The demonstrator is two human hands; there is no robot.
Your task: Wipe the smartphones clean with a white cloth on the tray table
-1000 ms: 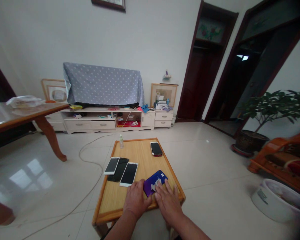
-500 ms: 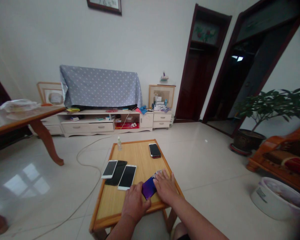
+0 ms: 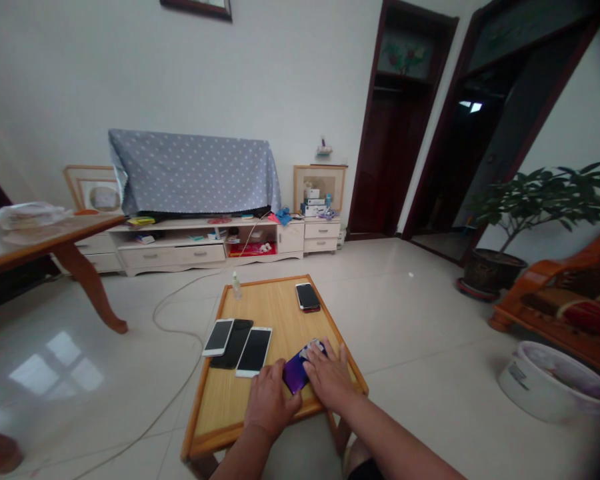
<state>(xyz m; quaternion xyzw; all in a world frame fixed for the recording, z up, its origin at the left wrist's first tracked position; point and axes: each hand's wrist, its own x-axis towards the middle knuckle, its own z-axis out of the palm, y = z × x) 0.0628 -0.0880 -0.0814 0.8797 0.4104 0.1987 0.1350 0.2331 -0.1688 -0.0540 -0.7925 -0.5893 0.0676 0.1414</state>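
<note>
A shiny purple-blue phone (image 3: 295,377) lies back up near the front edge of the small wooden table (image 3: 280,303). My left hand (image 3: 271,399) grips its left and near side between thumb and fingers. Over its upper right part, my right hand (image 3: 329,380) presses a pale crumpled cloth (image 3: 314,347) with bent fingers, hiding much of it. To the left are a white phone with a dark screen (image 3: 254,351), another white phone (image 3: 219,337) and a black flat phone or case (image 3: 236,347) partly under that one. At the far right corner rests a dark-screened phone (image 3: 307,296) on something reddish.
A small clear bottle (image 3: 237,285) stands at the table's far left corner. A cable (image 3: 156,320) trails across the floor on the left. White tub (image 3: 555,383), wooden chair (image 3: 565,287) and potted plant (image 3: 500,263) are to the right; a low cabinet (image 3: 173,257) is behind.
My right hand and the pale cloth have shifted slightly over the purple phone, so more cloth shows. My left hand keeps its grip. The whole view has moved a little.
</note>
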